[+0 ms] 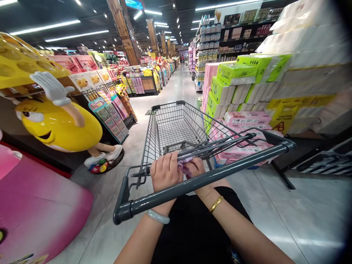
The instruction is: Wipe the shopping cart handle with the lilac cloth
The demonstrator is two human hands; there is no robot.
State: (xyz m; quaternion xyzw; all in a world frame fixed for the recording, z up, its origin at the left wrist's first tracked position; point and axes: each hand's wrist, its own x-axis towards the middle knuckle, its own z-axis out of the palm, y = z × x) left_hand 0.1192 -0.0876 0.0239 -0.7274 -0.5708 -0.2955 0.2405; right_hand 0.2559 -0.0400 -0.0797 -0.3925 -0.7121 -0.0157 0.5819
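Both my hands reach over the grey handle bar (225,168) of an empty wire shopping cart (176,128). My left hand (165,170) is closed around the folded child-seat bars behind the handle. My right hand (196,168) is closed beside it, gripping a small pinkish-purple item (185,167) pressed between the two hands. A pale jade bangle sits on my left wrist and a gold bangle on my right wrist.
A yellow candy mascot figure (60,124) and snack racks (110,113) stand left. Stacked tissue packs in green, white and pink (242,95) rise right, with a yellow wet-floor sign (283,117). A pink display (33,209) is near left. The aisle floor (178,84) runs ahead.
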